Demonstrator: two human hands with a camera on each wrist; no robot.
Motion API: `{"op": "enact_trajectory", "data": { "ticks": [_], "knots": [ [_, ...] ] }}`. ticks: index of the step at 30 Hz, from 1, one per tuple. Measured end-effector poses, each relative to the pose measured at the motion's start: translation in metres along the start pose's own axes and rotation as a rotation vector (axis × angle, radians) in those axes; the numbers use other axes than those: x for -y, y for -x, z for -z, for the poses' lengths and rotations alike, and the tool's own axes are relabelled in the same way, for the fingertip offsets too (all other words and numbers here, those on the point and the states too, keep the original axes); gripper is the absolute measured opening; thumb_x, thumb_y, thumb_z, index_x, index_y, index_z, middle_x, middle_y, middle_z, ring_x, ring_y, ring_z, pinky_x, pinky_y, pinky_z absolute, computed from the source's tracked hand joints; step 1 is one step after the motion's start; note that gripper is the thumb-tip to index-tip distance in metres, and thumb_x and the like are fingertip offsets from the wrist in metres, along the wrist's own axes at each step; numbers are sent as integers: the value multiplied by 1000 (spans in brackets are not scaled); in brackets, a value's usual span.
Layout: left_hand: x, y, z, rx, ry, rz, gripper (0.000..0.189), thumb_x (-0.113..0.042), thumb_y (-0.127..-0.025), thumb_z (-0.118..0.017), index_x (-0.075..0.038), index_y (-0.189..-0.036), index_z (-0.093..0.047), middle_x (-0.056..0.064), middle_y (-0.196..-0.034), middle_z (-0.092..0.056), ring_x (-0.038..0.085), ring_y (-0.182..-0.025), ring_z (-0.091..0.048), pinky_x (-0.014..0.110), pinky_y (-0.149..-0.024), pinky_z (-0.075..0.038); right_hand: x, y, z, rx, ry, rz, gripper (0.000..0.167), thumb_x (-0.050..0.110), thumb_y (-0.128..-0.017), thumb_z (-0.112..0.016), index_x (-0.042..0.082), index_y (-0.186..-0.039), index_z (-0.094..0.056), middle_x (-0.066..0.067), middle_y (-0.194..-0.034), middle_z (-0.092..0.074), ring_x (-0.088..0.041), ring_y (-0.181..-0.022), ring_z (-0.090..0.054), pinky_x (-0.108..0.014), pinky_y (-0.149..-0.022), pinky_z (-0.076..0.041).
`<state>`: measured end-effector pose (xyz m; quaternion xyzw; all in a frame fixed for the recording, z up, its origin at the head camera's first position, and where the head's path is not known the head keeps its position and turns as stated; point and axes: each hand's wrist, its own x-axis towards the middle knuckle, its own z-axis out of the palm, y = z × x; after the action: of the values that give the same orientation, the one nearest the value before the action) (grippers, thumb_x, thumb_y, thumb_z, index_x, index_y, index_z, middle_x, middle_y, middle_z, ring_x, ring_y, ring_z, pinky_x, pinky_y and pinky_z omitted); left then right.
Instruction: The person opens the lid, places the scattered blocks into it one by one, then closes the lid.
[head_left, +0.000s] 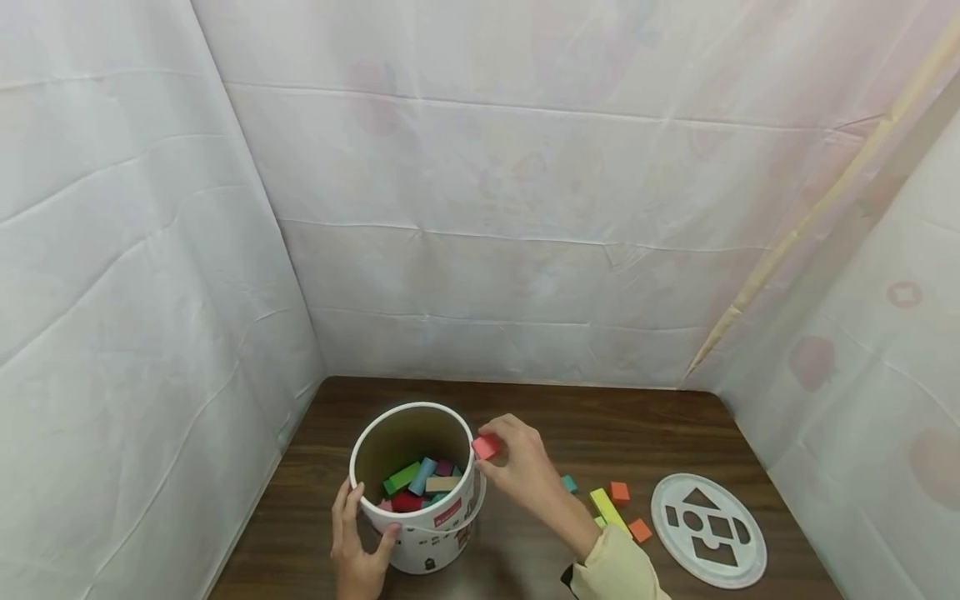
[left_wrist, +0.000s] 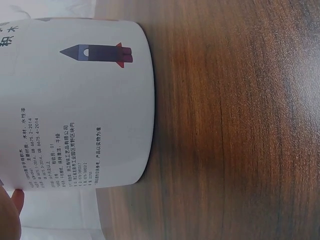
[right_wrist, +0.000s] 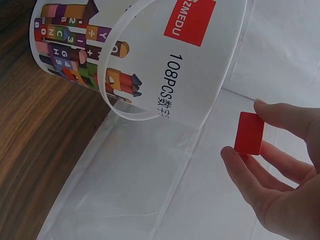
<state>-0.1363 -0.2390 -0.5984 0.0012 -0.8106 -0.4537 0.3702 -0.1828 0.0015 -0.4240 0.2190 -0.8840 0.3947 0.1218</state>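
Note:
A white printed bucket (head_left: 427, 546) stands on the table, with several coloured wooden blocks (head_left: 424, 477) lying inside it. My left hand (head_left: 358, 542) holds the bucket's near left side, fingertips at the rim and thumb spread on the front wall. In the left wrist view only a bit of that hand shows beside the bucket (left_wrist: 95, 110). Just right of the rim, my right hand (head_left: 521, 462) pinches a red block (right_wrist: 249, 133) between thumb and fingertips. Seen from the right wrist, the block is held up beside the bucket (right_wrist: 150, 65), apart from its wall.
Several loose blocks lie right of the bucket, among them a yellow block (head_left: 609, 510), orange blocks (head_left: 619, 492) and a teal block (head_left: 569, 483). Farther right lies a white round lid (head_left: 712, 565) with shaped cut-outs. White cloth walls (head_left: 495, 350) surround the dark wooden table (head_left: 570, 417).

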Motion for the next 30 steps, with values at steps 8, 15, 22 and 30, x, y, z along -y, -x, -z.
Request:
{"op": "enact_trajectory", "data": {
  "ticks": [8,15,22,30],
  "knots": [
    [-1,1,0,-8,0,-1,84,-9,-66,-84,-6,-140,-42,16,-146,-33,36,-123,-41,5,-95,-28,5,-6,-6,42,-4,15,36,8,-72,-82,2,-104,-67,-8,-103,-62,-19,-87,-58,-25,-72,-55],
    [-1,1,0,-16,-20,-4,85,-11,-66,-84,-8,-140,-43,16,-145,-34,35,-122,-42,5,-94,-29,9,-10,-12,86,24,46,35,10,-73,-82,2,-104,-68,-8,-103,-63,-18,-87,-59,-22,-71,-53],
    [0,1,-1,-15,-13,0,86,-10,-66,-84,-11,-141,-42,15,-146,-34,34,-123,-42,4,-94,-28,14,-12,-17,146,15,-6,36,10,-73,-81,3,-106,-67,-8,-104,-62,-17,-84,-56,-19,-68,-53],
    [2,1,-2,-16,-21,-5,85,-10,-67,-84,-9,-140,-42,15,-145,-34,36,-121,-42,6,-95,-31,15,-12,-23,157,53,1,36,11,-73,-81,4,-105,-68,-8,-102,-63,-15,-82,-57,-18,-66,-52]
  ]
}}
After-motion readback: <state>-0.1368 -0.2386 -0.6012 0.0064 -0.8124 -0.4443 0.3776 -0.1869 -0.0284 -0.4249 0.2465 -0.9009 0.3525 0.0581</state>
